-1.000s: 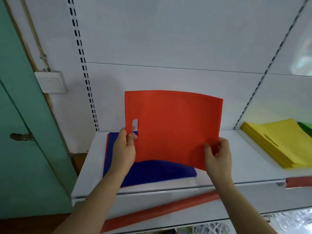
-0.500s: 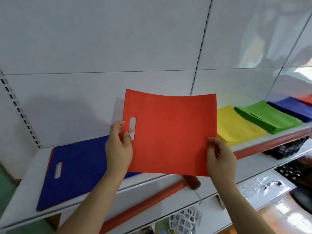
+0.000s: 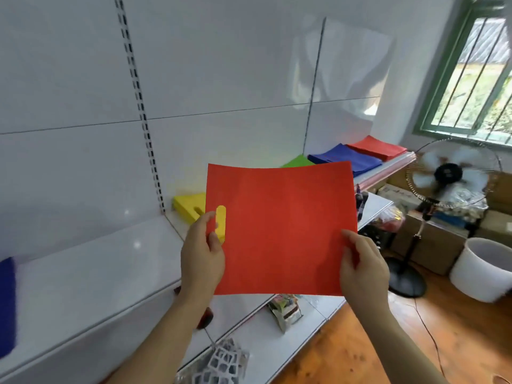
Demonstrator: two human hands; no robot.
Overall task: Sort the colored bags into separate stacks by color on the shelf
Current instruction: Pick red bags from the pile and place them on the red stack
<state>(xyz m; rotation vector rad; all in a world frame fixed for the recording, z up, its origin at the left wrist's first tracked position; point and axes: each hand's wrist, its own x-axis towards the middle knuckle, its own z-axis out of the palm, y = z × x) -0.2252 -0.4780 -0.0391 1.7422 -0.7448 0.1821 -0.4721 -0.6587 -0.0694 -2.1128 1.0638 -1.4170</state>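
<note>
A person's left hand (image 3: 201, 261) pinches the handle-slot edge of a flat red bag (image 3: 282, 231), while the right hand (image 3: 363, 268) grips its lower right edge, holding the slightly bowed, matte sheet upright in the air in front of a glossy white shelf (image 3: 91, 261). Behind it lie yellow (image 3: 188, 205), green (image 3: 297, 161), blue (image 3: 346, 157) and red (image 3: 376, 146) stacks; bare shelf stretches left.

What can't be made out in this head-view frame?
- Green stack: mostly hidden behind the held red bag.
- Yellow stack: right part hidden by the same bag.
- Blue bag: cut off by the left edge.
- Fan: blades blurred.
</note>
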